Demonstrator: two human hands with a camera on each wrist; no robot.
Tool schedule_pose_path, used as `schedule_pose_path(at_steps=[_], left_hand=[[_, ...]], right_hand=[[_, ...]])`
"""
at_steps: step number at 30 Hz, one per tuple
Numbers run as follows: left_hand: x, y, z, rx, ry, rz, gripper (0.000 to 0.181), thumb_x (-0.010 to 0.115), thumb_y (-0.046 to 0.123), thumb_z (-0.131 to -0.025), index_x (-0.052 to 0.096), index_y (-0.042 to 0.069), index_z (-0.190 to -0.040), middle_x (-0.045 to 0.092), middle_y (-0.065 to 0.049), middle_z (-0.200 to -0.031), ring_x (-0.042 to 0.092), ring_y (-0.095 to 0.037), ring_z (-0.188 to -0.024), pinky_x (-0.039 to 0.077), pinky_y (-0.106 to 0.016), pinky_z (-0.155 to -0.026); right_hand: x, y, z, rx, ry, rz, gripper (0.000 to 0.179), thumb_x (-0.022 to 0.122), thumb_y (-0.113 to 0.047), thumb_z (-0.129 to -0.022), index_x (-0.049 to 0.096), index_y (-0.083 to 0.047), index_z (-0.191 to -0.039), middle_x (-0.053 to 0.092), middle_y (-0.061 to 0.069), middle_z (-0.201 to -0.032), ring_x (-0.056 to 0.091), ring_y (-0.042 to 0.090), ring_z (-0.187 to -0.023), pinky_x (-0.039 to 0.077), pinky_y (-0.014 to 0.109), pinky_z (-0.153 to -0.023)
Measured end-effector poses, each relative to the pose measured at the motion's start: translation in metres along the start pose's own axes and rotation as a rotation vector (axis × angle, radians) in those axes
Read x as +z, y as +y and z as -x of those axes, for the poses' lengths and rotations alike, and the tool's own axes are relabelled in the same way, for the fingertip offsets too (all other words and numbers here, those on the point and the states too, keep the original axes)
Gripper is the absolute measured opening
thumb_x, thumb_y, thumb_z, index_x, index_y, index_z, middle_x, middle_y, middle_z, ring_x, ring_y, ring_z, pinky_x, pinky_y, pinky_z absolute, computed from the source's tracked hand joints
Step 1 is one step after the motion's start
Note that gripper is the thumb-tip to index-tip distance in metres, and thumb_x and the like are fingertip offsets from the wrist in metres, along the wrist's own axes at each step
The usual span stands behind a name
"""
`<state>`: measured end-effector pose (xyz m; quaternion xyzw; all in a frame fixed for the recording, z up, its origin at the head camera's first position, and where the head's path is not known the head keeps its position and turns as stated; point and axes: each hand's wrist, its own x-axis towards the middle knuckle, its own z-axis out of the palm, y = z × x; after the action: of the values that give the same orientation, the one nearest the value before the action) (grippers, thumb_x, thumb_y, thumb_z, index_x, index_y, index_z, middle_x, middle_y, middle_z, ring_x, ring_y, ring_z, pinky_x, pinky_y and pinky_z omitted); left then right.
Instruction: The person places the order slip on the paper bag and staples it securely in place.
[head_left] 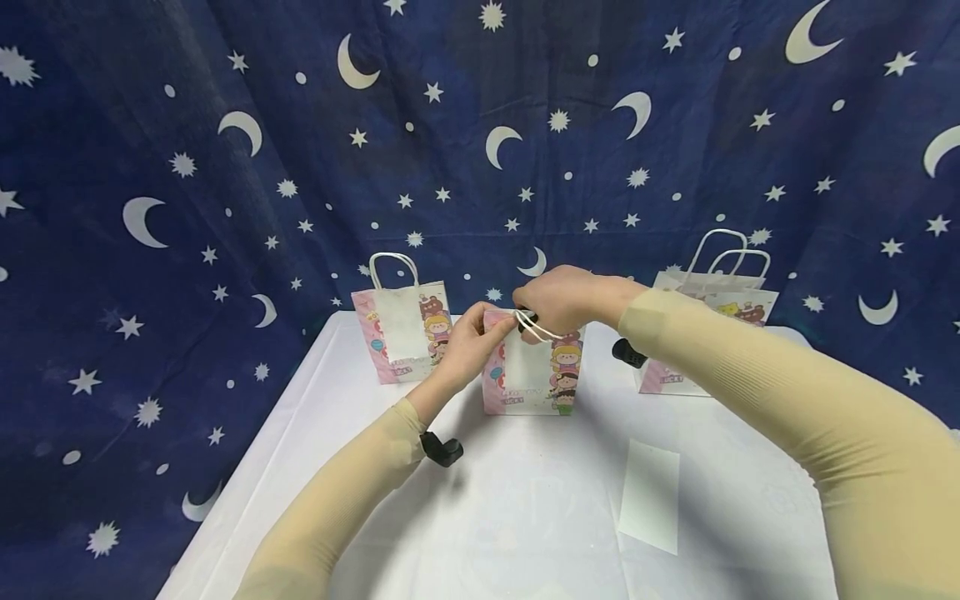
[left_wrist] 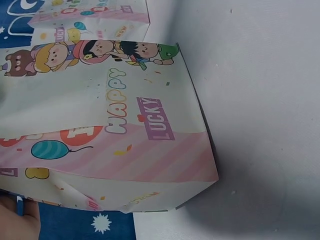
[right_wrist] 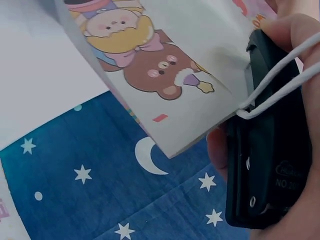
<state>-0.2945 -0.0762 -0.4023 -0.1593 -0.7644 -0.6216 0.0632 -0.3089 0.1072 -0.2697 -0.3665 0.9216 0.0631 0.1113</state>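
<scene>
- Left bag (head_left: 435,327): stands upright, crisp-looking paper, pastel print, arched handles.
- Left hand (head_left: 471,343) pinches the upper left rim of the middle bag (head_left: 564,379); we'd hold both walls flush.
- Middle bag: boxy, near table centre, pale slip (head_left: 527,362) on its front.
- Right hand (head_left: 561,300) grips a smooth black stapler (right_wrist: 267,150) at that rim; we'd clear the white cords (right_wrist: 282,82), then press squarely.
- Loose slip (head_left: 649,497): flat, oblong.
- Right bag (head_left: 750,304): upright, part-hidden by a ribbed sleeve (head_left: 787,417).

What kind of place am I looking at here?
Probably a makeshift craft or packing corner, though the room beyond is hidden. A moon-and-star cloth hangs behind a white-covered table, cartoon paper bags stand on it, and the right hand holds a black stapler.
</scene>
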Motion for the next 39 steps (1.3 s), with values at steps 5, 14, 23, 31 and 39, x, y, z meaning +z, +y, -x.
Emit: schedule_pose_path(at_steps=[5,14,23,31,39], left_hand=[[-0.0014,-0.0004,0.0037,0.019,-0.006,-0.04,0.026,0.073,0.039,-0.096,0.065,0.015,-0.104,0.064,0.004,-0.083,0.058,-0.012,-0.075,0.047,-0.027,-0.063],[-0.0017,-0.0012,0.0066,0.002,-0.018,-0.04,0.029,0.072,0.042,-0.096,0.064,0.016,-0.104,0.06,0.003,-0.082,0.055,-0.013,-0.075,0.045,-0.028,-0.063],[-0.0016,0.0,0.0074,0.019,-0.003,-0.019,0.027,0.072,0.039,-0.096,0.064,0.015,-0.103,0.061,0.004,-0.082,0.055,-0.013,-0.075,0.045,-0.029,-0.063],[-0.0019,0.0027,0.0056,0.019,-0.023,0.03,0.024,0.074,0.033,-0.096,0.064,0.012,-0.103,0.068,0.001,-0.088,0.06,-0.012,-0.078,0.05,-0.028,-0.066],[0.002,0.004,0.003,0.027,-0.036,0.025,0.024,0.073,0.033,-0.097,0.064,0.012,-0.102,0.063,0.002,-0.082,0.057,-0.012,-0.075,0.047,-0.027,-0.064]], right_hand=[[0.0037,-0.0021,0.0027,-0.029,0.003,0.039,0.034,0.069,-0.045,-0.094,0.061,-0.014,-0.105,0.061,-0.003,-0.076,0.059,0.017,-0.066,0.048,0.036,-0.063],[0.0061,-0.0048,0.0042,-0.041,0.022,0.061,0.034,0.069,-0.046,-0.093,0.061,-0.014,-0.105,0.06,-0.004,-0.073,0.058,0.016,-0.065,0.048,0.036,-0.063],[0.0046,-0.0051,0.0001,-0.041,0.064,0.083,0.031,0.072,-0.045,-0.09,0.061,-0.017,-0.096,0.058,-0.005,-0.072,0.054,0.016,-0.065,0.045,0.036,-0.063],[0.0009,-0.007,-0.0023,-0.025,0.035,0.091,0.032,0.076,-0.046,-0.088,0.06,-0.02,-0.096,0.058,-0.004,-0.074,0.054,0.016,-0.067,0.045,0.036,-0.064],[0.0012,-0.0018,-0.0001,-0.024,0.04,0.071,0.024,0.074,-0.038,-0.086,0.06,-0.02,-0.093,0.057,-0.004,-0.074,0.052,0.017,-0.066,0.042,0.035,-0.062]])
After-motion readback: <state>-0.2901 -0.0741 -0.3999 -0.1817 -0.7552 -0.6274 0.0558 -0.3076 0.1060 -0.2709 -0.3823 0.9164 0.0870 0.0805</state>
